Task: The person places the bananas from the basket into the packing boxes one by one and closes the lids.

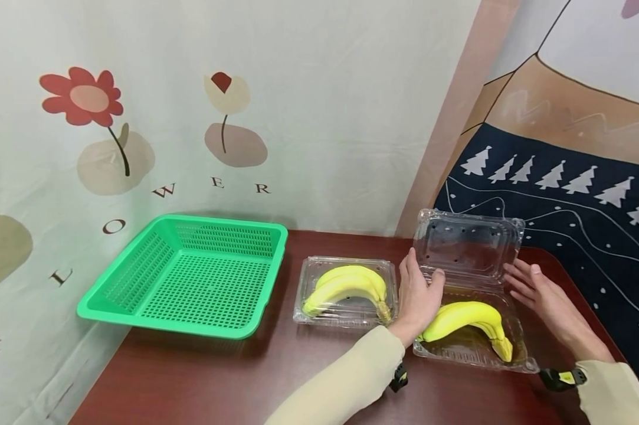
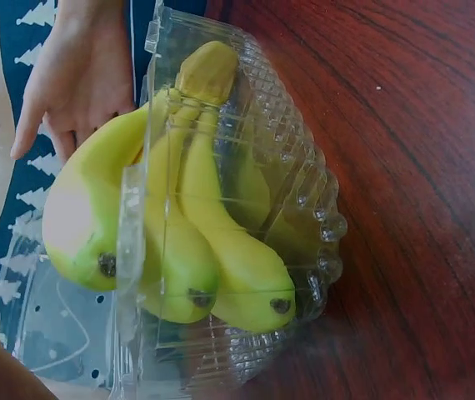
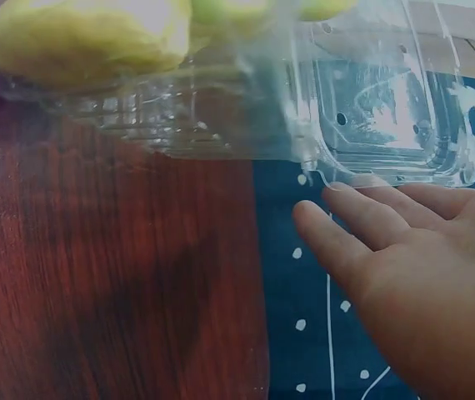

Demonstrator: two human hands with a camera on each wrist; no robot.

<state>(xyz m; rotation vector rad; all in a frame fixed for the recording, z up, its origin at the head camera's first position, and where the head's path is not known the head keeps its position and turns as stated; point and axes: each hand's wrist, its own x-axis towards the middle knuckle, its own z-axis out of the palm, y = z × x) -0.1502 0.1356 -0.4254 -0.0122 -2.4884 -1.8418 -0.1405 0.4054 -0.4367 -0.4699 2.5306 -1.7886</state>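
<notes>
A clear plastic clamshell box point(image 1: 457, 351) stands with its lid point(image 1: 465, 245) raised at the back, holding a bunch of bananas point(image 1: 465, 319). Beside the lid's left edge is my left hand point(image 1: 420, 295), fingers extended; whether they touch the plastic I cannot tell. My right hand point(image 1: 550, 307) is at the lid's right side, its fingers straight and close to the edge. Banana tips point(image 2: 196, 292) face the left wrist camera, and the right hand point(image 2: 87, 75) shows behind them. In the right wrist view the fingers point(image 3: 337, 242) lie just under the lid point(image 3: 379, 108).
A second clamshell box point(image 1: 308, 289), lid down over more bananas point(image 1: 351, 286), sits left of the first one. Farther left is a green perforated basket point(image 1: 192, 329). A printed cloth point(image 1: 340, 118) hangs behind the reddish-brown table point(image 1: 234, 378).
</notes>
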